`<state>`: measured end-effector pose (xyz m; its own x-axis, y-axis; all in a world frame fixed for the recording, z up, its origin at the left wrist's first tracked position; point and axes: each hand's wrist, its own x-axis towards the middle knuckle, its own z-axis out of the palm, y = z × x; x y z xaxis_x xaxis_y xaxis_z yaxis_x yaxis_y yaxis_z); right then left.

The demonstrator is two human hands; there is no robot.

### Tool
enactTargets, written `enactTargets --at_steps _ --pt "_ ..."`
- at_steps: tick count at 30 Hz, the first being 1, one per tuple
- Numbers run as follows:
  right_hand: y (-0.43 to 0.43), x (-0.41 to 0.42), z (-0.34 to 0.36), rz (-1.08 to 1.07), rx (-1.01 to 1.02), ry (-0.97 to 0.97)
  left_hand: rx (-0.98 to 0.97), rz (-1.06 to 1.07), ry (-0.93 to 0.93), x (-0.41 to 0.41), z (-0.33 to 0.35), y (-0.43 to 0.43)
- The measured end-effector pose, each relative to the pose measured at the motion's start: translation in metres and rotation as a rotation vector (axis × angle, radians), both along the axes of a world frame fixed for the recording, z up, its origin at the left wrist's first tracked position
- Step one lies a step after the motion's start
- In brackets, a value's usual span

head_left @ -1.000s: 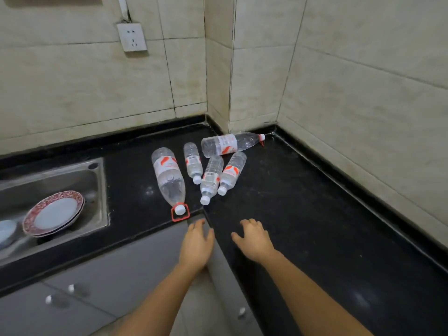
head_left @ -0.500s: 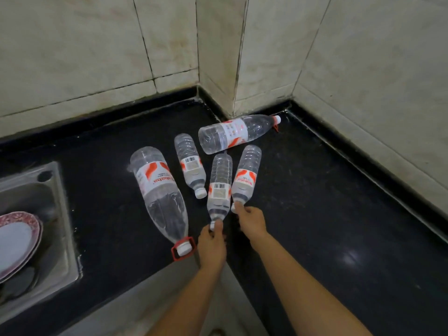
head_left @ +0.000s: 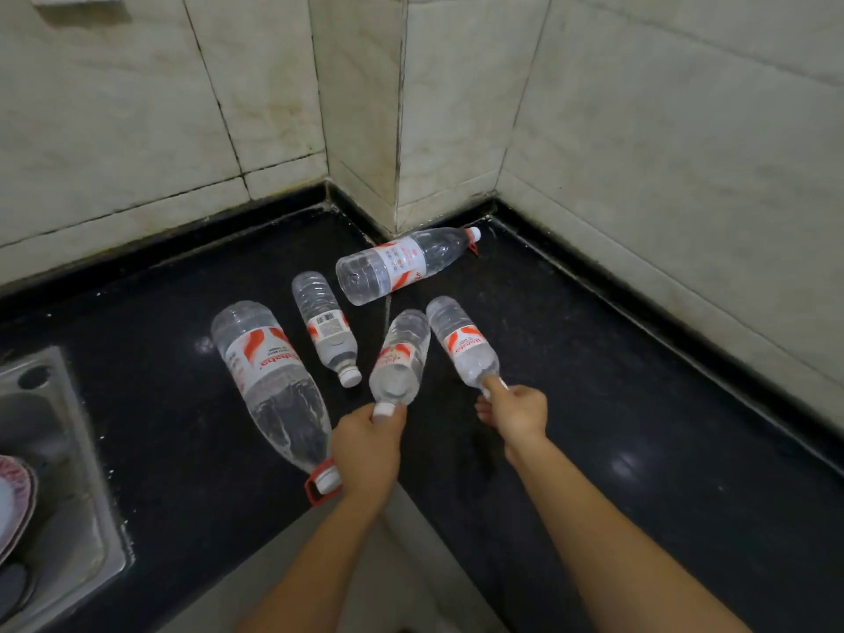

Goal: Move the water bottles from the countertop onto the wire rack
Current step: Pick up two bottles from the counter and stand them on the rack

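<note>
Several clear water bottles with red-and-white labels lie in the corner of the black countertop point(head_left: 616, 404). My left hand point(head_left: 367, 443) grips the white cap end of a small bottle point(head_left: 401, 358), whose base points away from me. My right hand point(head_left: 516, 411) is closed on the neck of another small bottle point(head_left: 463, 342). A big bottle point(head_left: 269, 381) with a red carry ring lies at the left, touching my left wrist. A third small bottle point(head_left: 326, 326) lies between them. A second big bottle point(head_left: 402, 262) rests against the wall corner. No wire rack is in view.
A steel sink point(head_left: 68, 495) is set into the counter at the left, with a red-rimmed plate point(head_left: 13, 504) in it. Tiled walls point(head_left: 662, 153) close the corner behind and to the right. The counter's inner edge drops off between my forearms.
Both hands reached forward from the counter's edge and closed on the necks of two small bottles. Those two bottles have since pivoted apart, the right one swinging rightward. My view moved closer.
</note>
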<state>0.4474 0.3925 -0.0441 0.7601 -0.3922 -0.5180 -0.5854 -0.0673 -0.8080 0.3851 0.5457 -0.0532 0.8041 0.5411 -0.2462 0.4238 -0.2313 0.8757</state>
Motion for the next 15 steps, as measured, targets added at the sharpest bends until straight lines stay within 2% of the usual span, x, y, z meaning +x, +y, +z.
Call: enactTargets --at_steps 4,7,11,15 --pt "-0.05 -0.017 0.04 0.026 -0.343 -0.151 0.418 -0.211 -0.071 0.004 0.046 0.003" --pt "-0.089 -0.044 0.075 0.106 -0.558 -0.266 0.586 -0.439 -0.216 -0.003 0.084 -0.022" --pt "-0.146 -0.111 0.107 0.213 -0.729 -0.283 0.549 -0.616 -0.246 -0.044 0.114 -0.08" --pt "-0.218 -0.206 0.126 0.21 -0.762 -0.235 0.427 -0.699 -0.283 -0.112 0.121 -0.14"
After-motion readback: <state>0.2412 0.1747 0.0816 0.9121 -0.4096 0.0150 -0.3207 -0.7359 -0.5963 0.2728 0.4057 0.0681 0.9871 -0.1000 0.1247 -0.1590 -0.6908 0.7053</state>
